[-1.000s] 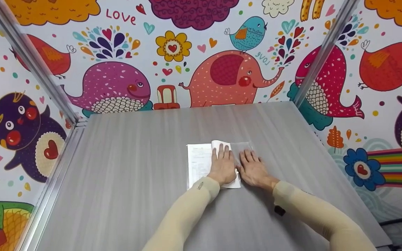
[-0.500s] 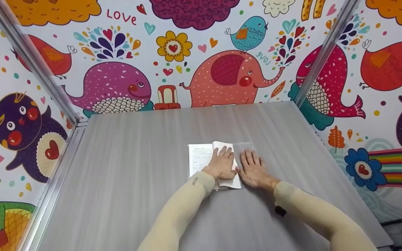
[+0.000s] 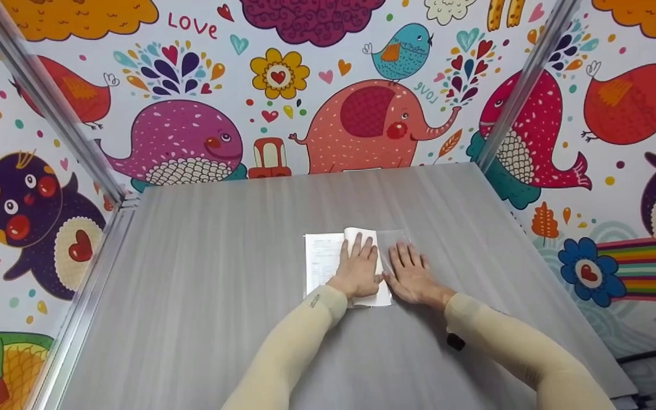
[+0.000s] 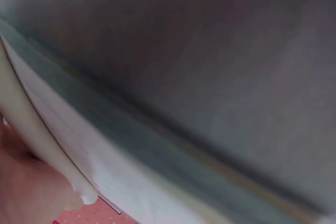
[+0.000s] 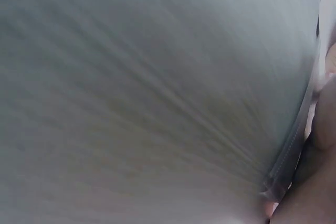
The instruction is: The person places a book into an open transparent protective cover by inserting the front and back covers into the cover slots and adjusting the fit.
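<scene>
A thin booklet of white paper lies open on the table. Its printed page faces up on the left, and a blank white leaf curves up at its top edge on the right. My left hand lies flat on that leaf, fingers spread and pointing away from me. From under the leaf's right side extends a clear plastic sheet. On it rests my right hand, palm down with straight fingers, its thumb beside the left thumb. The left wrist view shows the left hand beside the paper's edge.
The grey wood-grain table spreads around the booklet. Metal rails border its left side. Walls printed with cartoon animals enclose the back and both sides. A small black object shows under the right sleeve.
My left hand has shifted slightly left on the white leaf, baring more of the leaf's lower part. The right hand and the booklet stay put.
</scene>
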`<state>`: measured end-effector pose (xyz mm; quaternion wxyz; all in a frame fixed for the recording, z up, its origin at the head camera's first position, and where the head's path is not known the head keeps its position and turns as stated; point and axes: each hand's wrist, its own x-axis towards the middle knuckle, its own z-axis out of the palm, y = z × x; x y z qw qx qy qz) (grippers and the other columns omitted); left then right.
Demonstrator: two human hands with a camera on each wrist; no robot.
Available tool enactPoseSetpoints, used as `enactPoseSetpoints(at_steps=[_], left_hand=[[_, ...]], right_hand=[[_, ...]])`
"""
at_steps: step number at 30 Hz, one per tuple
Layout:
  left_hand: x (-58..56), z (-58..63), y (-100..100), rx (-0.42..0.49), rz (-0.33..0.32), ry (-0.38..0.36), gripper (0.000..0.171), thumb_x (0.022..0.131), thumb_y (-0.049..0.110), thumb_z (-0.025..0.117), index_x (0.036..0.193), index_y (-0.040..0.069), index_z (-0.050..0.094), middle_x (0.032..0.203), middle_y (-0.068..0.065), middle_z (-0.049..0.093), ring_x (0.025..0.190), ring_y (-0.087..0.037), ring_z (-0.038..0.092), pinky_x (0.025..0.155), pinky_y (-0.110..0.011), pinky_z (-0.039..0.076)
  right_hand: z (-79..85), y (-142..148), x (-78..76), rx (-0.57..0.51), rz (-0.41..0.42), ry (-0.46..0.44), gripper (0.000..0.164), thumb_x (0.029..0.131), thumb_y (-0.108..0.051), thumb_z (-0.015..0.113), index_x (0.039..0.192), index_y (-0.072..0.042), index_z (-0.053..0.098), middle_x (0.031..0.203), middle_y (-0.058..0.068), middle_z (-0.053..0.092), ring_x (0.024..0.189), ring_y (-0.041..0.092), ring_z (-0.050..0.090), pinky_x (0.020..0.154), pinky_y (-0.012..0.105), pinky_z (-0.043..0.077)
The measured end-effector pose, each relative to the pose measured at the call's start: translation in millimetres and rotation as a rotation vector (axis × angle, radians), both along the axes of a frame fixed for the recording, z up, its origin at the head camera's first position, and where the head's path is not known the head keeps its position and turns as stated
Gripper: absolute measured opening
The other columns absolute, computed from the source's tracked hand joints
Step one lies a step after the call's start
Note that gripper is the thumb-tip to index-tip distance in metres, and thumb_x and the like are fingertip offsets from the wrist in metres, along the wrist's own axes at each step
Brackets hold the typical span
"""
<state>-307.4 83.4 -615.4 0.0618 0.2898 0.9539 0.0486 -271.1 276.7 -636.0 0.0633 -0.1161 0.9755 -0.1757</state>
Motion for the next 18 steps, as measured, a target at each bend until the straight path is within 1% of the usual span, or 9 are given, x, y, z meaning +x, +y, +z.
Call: enactPoseSetpoints(at_steps=[2,4,6,11,14,18], left_hand=[[0.1,-1.3,-1.8,0.007,0.005,-0.008,0.081,0.109,0.051,0.057,0.175,0.007,0.037,0.189,-0.011,0.026,0.179,-0.036,0.012,0.144,-0.062,0.015],[-0.1,-2.5,-3.5,0.013,0.01,-0.007,0.081,0.109,0.05,0.058,0.174,0.006,0.038,0.189,-0.012,0.025,0.179,-0.037,0.012,0.144,-0.062,0.015],[-0.6,-4.2,-4.5,0.023,0.022,-0.022,0.081,0.109,0.048,0.057,0.175,0.005,0.036,0.19,-0.013,0.022,0.18,-0.037,0.009,0.144,-0.062,0.013],[2.7,-4.8,-3.1,0.012,0.05,0.0,0.078,0.111,0.045,0.055,0.175,0.004,0.036,0.19,-0.013,0.023,0.179,-0.038,0.011,0.144,-0.061,0.014],[6.1,-3.2,0.0,-0.013,0.046,0.022,0.077,0.113,0.047,0.052,0.175,0.004,0.036,0.189,-0.013,0.023,0.179,-0.038,0.012,0.144,-0.061,0.017],[8.0,-1.6,2.9,-0.014,0.041,0.026,0.076,0.114,0.047,0.049,0.175,0.004,0.035,0.189,-0.014,0.024,0.179,-0.04,0.012,0.144,-0.061,0.019]], right_hand=[[-0.7,-0.6,-1.0,-0.013,0.004,0.005,0.078,0.115,-0.04,0.041,0.172,0.011,0.024,0.182,0.039,0.016,0.17,0.065,0.01,0.132,0.086,0.01],[-1.6,-1.3,-1.6,-0.019,0.005,0.012,0.077,0.115,-0.038,0.039,0.173,0.01,0.024,0.183,0.039,0.016,0.17,0.064,0.01,0.132,0.085,0.011],[0.6,-2.7,-2.2,-0.025,0.007,0.026,0.073,0.115,-0.034,0.041,0.171,0.01,0.027,0.182,0.039,0.02,0.169,0.064,0.013,0.132,0.085,0.013],[4.5,-2.2,-1.8,-0.041,0.015,0.034,0.071,0.113,-0.03,0.043,0.17,0.011,0.03,0.18,0.04,0.023,0.167,0.066,0.016,0.13,0.086,0.014],[1.8,1.4,-1.5,-0.054,0.013,0.029,0.076,0.113,-0.038,0.042,0.17,0.011,0.03,0.18,0.04,0.023,0.167,0.066,0.016,0.13,0.086,0.014],[-1.1,4.4,-2.0,-0.036,0.003,-0.007,0.086,0.114,-0.052,0.04,0.174,0.007,0.023,0.184,0.037,0.016,0.171,0.063,0.011,0.133,0.084,0.011]])
